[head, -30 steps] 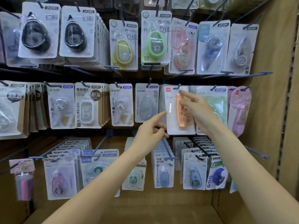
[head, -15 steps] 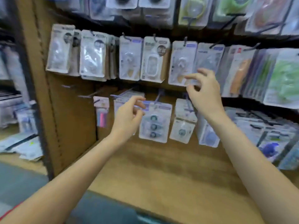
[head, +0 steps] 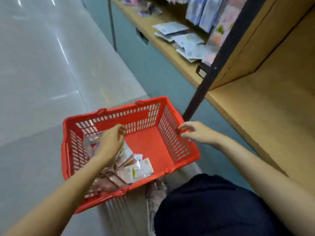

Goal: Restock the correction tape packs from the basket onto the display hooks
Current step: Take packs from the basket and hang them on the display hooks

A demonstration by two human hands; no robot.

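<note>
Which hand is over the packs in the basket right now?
The left hand, hovering above the heap of packs in the red basket. The right hand is over the basket's right wall instead.

Loose packets [head: 185, 40] on wooden shelf [head: 265, 106]

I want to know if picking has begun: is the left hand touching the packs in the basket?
Cannot tell. In the head view the left hand is over the packs inside the red basket, hiding any contact or gap.
</note>
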